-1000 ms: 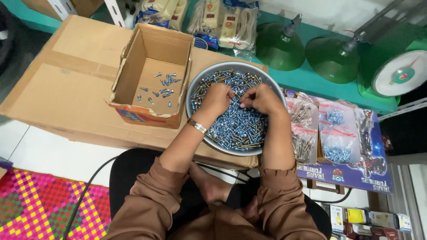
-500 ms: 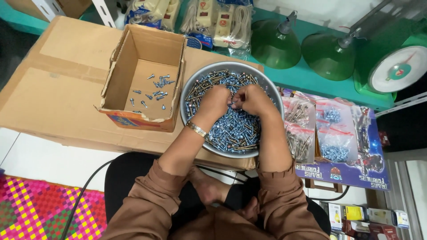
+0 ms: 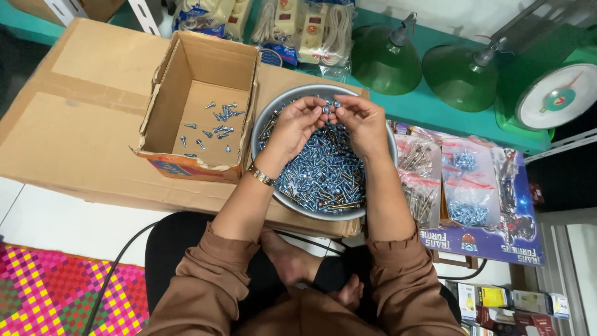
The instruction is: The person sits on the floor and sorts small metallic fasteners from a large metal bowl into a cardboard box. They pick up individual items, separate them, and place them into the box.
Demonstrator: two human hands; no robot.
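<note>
Screws (image 3: 323, 177), small, bluish and shiny, lie heaped in a round grey metal basin (image 3: 384, 134) that rests on a flattened brown cardboard sheet (image 3: 68, 137) in front of the seated person. Nearest the camera, brown cloth sleeves (image 3: 205, 280) cover the person's arms down to mid-forearm, and bare feet are tucked up on a black seat (image 3: 171, 249). Beside the seat, on the floor, lies a woven mat (image 3: 43, 292) in pink, yellow and green checks.

A thin gold-coloured bracelet (image 3: 261, 175) sits on the left wrist. The left hand (image 3: 295, 124) and the right hand (image 3: 360, 121) hover over the far part of the basin, fingertips drawn together and meeting, each pinching a few screws; the fingers are curled, not spread. How many screws each holds cannot be told.

Just left of the basin stands a small open cardboard box (image 3: 168, 81) with its flaps up and a thin scatter of the same screws on its floor. To the right of the basin, clear plastic bags (image 3: 463, 186) sealed with red strips hold more fasteners. Farther back, on a teal shelf (image 3: 435, 102), stand two glossy green cone-shaped lamp shades (image 3: 385, 62), packets of cream extension sockets (image 3: 305, 31), and a green weighing scale with a round white dial (image 3: 556, 96).
</note>
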